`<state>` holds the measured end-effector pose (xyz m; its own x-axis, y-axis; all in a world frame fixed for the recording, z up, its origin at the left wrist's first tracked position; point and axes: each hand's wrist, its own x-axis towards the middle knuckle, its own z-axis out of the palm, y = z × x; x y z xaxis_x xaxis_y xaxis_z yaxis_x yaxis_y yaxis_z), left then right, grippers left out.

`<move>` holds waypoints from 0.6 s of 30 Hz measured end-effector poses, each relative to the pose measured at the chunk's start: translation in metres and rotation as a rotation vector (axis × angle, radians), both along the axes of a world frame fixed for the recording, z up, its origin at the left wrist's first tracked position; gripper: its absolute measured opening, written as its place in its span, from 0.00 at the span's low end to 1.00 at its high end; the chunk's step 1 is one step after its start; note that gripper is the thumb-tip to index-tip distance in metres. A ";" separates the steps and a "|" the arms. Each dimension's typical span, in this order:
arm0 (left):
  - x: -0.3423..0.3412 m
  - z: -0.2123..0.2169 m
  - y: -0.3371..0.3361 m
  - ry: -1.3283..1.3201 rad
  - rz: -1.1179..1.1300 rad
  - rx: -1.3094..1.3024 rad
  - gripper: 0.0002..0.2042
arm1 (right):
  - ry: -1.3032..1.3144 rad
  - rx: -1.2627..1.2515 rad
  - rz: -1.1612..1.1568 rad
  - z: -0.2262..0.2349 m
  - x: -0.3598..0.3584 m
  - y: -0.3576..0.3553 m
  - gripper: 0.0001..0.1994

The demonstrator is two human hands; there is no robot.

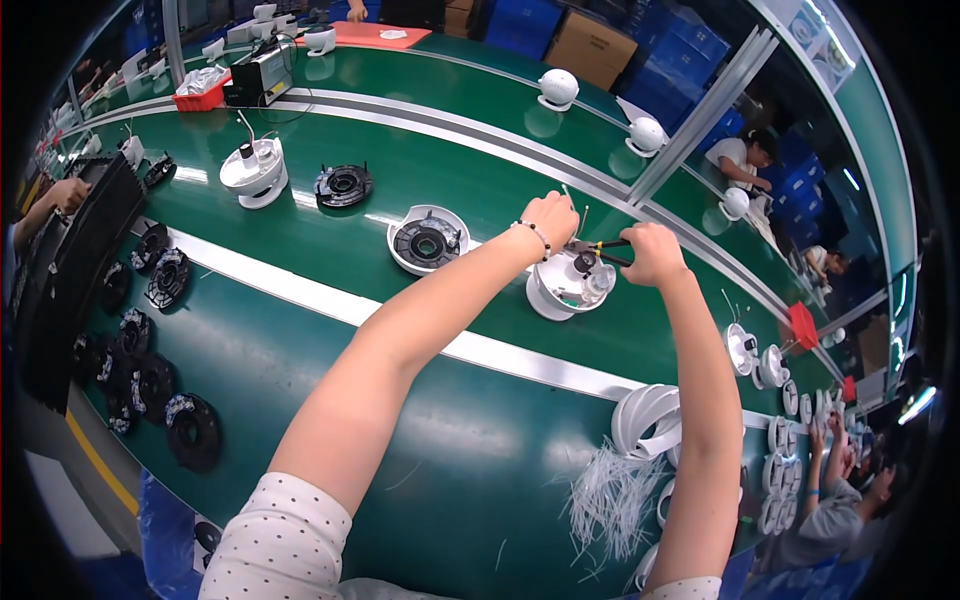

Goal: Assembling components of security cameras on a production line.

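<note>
Dotted sleeves point(285, 530) nearest; beyond, on the green table point(330, 250), a white round housing point(550, 297), just below the black-and-yellow pliers point(612, 244) clasped in the right hand point(655, 254), long axis leftward toward the nearby left hand point(550, 222), its grip impossible to tell.

black rings point(165, 370), white strips point(610, 495) flank passable bench point(480, 460)

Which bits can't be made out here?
Head view:
Left hand: whether it grips anything, hidden by the hand itself.
Pliers: whether the tips bite anything, too small.
White rings: some partly behind the right forearm.
Far-left co-worker's hand: body cut off by the dark rim.
</note>
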<state>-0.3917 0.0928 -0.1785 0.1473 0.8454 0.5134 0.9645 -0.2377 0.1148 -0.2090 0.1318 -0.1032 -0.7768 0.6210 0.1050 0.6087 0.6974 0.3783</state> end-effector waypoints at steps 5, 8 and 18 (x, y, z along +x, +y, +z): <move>-0.007 0.017 -0.039 -0.421 -0.041 0.148 0.04 | 0.210 0.013 -0.078 0.012 0.031 -0.013 0.17; 0.004 0.022 -0.104 -0.897 -0.161 0.172 0.04 | 0.709 0.111 -0.157 0.025 0.063 -0.006 0.17; -0.019 -0.013 -0.275 -0.615 -0.380 -0.700 0.30 | 1.625 -1.365 0.221 0.003 0.087 -0.186 0.24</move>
<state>-0.4111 -0.1819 -0.1917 0.3462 0.9381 -0.0035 0.5647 -0.2054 0.7993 -0.1221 -0.0545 -0.1002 -0.5346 0.8028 0.2639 -0.3197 0.0970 -0.9425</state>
